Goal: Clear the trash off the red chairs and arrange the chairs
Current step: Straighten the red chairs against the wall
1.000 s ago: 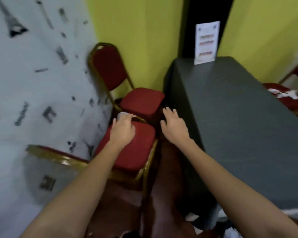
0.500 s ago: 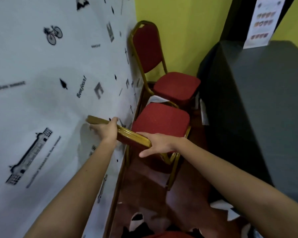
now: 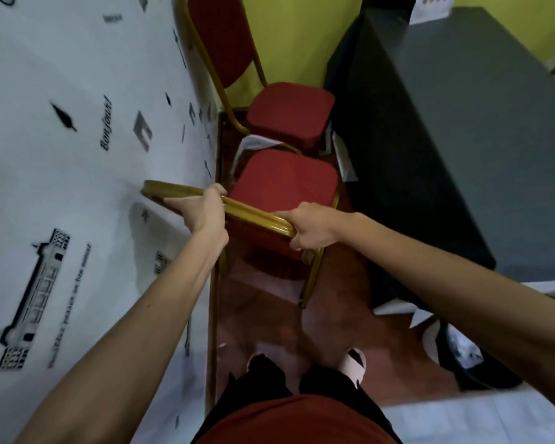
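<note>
Red chair (image 3: 284, 187), nearest of two in the gap between papered wall (image 3: 77, 155) and dark-draped worktop (image 3: 462, 123), seat pointing away: gold backrest rail (image 3: 237, 208) runs crosswise, left hand (image 3: 202, 209) curled at mid-rail, right hand (image 3: 313, 229) clasping its right corner.

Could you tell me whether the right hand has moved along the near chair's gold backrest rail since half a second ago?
Yes. The right hand has slid from the middle of the near chair's gold rail to its right end, away from the printed wall.
</note>
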